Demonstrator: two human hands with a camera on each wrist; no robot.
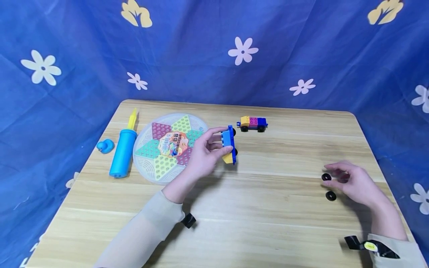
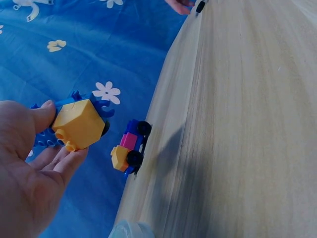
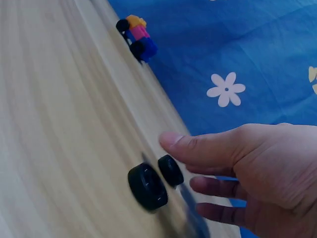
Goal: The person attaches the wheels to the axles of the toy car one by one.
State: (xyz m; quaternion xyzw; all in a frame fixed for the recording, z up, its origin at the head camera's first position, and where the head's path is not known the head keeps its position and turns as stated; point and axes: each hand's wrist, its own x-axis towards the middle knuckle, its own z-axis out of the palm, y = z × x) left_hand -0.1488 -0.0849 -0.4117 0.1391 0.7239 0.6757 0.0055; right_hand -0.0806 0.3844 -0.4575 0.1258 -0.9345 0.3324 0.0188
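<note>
A toy block car (image 1: 228, 143) is held in my left hand (image 1: 206, 150), tipped on end, with thumb and fingers on either side of it. It has light blue and yellow blocks (image 2: 79, 125) on a dark blue base, and black wheels show on its right side. Toward the right of the table, my right hand (image 1: 355, 182) hovers with thumb and fingers parted around a small black wheel (image 1: 326, 176). Another black wheel (image 1: 330, 195) stands just nearer. In the right wrist view, both wheels (image 3: 147, 187) are close by the fingertips, not gripped.
A second block car (image 1: 253, 123), yellow, pink and blue, stands at the table's back. Left of my left hand lies a round Chinese checkers board (image 1: 140, 163). Beyond it are a blue hand pump (image 1: 123, 153) with a yellow nozzle and a blue rubber duck (image 1: 105, 146).
</note>
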